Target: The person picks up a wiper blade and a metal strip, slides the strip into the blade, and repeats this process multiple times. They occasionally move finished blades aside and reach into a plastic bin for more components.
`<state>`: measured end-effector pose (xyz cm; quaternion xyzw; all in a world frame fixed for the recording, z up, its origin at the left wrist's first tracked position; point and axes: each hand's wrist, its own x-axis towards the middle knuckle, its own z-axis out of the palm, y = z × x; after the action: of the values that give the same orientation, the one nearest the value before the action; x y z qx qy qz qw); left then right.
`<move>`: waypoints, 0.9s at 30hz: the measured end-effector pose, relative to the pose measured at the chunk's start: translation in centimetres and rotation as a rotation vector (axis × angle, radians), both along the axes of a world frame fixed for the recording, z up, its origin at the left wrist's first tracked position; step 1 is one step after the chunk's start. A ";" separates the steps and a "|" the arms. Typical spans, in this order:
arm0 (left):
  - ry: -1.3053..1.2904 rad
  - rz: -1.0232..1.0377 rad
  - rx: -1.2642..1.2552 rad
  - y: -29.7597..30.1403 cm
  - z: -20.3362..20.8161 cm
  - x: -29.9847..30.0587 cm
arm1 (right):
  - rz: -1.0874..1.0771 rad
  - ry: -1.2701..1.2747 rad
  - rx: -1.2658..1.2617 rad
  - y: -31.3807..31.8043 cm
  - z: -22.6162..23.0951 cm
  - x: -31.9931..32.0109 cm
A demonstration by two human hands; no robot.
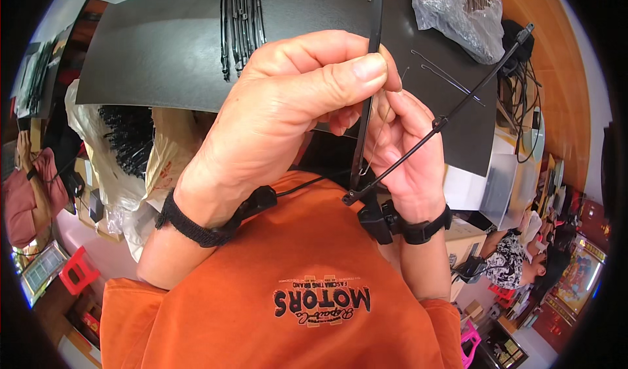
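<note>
Over the near edge of a black mat (150,62), the left hand (281,94) pinches a jointed black rod (439,124); the right hand (415,173), just beside, curls about a thin wire (380,132), its grip partly hidden. The mat's widest stretch extends left of a rod bundle (241,22). Rightward, the rod's diagonal arm passes above two hooked wires (451,80) and the mat's edge, toward black cables (523,98); a clear bag (451,13) lies behind.

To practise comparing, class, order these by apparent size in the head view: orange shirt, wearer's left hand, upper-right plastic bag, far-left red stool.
1. Orange shirt
2. Left hand
3. Plastic bag
4. Red stool
</note>
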<state>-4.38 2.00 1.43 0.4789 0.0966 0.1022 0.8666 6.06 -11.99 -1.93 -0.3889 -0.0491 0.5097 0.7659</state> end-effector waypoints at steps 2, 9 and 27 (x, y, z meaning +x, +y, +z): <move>-0.002 -0.004 -0.005 0.1 0.0 0.0 | -0.016 0.001 -0.005 0.0 0.0 -0.1; 0.043 0.017 -0.018 0.1 0.0 0.1 | 0.000 0.048 0.052 -0.2 -0.3 0.1; 0.075 0.047 -0.038 0.1 -0.4 0.2 | 0.006 0.113 0.035 -0.2 -0.4 0.0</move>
<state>-4.18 2.13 1.07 0.4634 0.1424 0.1026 0.8686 6.06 -12.23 -2.34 -0.3458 -0.0159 0.5324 0.7725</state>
